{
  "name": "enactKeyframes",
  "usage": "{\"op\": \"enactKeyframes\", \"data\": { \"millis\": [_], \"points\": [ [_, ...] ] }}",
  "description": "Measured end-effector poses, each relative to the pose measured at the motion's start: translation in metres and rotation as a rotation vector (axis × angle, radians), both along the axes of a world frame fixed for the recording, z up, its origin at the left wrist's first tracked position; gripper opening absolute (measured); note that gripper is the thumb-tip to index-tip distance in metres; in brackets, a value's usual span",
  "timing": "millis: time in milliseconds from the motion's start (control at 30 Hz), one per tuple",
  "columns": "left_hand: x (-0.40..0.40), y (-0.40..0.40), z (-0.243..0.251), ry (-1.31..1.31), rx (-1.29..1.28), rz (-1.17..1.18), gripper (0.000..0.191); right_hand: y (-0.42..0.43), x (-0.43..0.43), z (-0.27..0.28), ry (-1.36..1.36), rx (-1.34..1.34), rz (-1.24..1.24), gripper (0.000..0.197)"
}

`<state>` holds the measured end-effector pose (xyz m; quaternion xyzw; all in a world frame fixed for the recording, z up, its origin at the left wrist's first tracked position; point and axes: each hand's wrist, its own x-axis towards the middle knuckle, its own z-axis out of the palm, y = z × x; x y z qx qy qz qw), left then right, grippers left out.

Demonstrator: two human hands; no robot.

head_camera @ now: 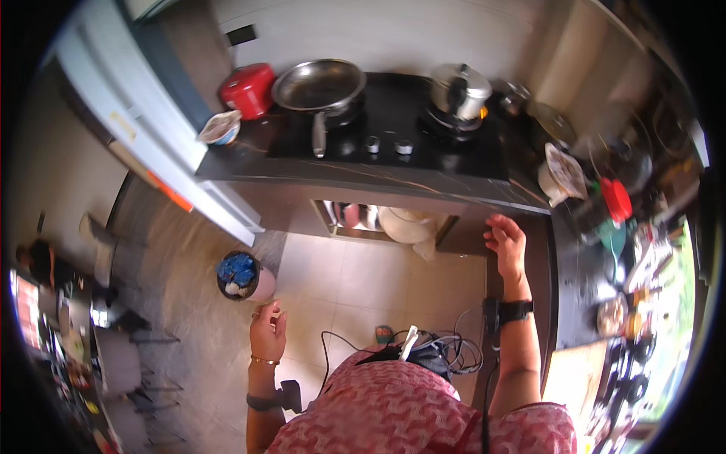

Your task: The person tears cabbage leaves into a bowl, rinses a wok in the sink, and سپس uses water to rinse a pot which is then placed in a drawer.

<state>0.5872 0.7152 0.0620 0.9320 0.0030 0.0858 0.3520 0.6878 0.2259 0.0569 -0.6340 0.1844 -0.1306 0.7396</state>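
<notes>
Both my hands hang in the air before a dark stone counter. My left hand (268, 330), with loosely bent fingers, is beside a waste bin (264, 284) holding a blue plastic bag (236, 269); it holds nothing. My right hand (506, 241), fingers partly curled and empty, is just below the counter's right corner. On the black hob (391, 113) stand a steel frying pan (319, 85) at the left and a steel kettle or pot (462, 93) with a black handle at the right, an orange flame showing by it. Two knobs (403, 147) are at the hob's front.
A red appliance (249, 89) and an opened packet (221, 127) are left of the hob. An opening (363, 218) under it holds a pale bag. A red-lidded container (615, 200) and a wooden board (575, 374) lie right. Cables (468, 346) hang at my waist; chairs (119, 363) stand left.
</notes>
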Motion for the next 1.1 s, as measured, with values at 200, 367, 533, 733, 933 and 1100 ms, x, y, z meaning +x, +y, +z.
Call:
{"op": "enactKeyframes", "data": {
  "millis": [200, 367, 533, 733, 933, 1100],
  "points": [
    [-0.002, -0.001, -0.009, 0.041, 0.0, -0.117, 0.032, -0.023, -0.058, 0.02, 0.002, -0.08, -0.144, 0.024],
    [-0.038, -0.004, -0.008, 0.088, -0.085, -0.19, 0.032, -0.041, -0.157, 0.026, -0.05, -0.072, -0.293, 0.025],
    [-0.098, -0.014, -0.004, 0.181, -0.09, -0.283, 0.032, -0.031, -0.29, 0.018, 0.054, -0.103, -0.419, 0.025],
    [-0.167, -0.037, -0.019, 0.265, -0.1, -0.513, 0.034, -0.04, -0.469, 0.008, 0.094, -0.153, -0.592, 0.027],
    [-0.209, -0.1, -0.024, 0.237, -0.045, -0.782, 0.034, -0.045, -0.642, 0.031, 0.094, -0.183, -0.856, 0.028],
    [-0.273, -0.191, -0.05, 0.248, -0.086, -0.942, 0.031, -0.079, -0.815, -0.005, 0.189, -0.216, -1.164, 0.03]
  ]
}}
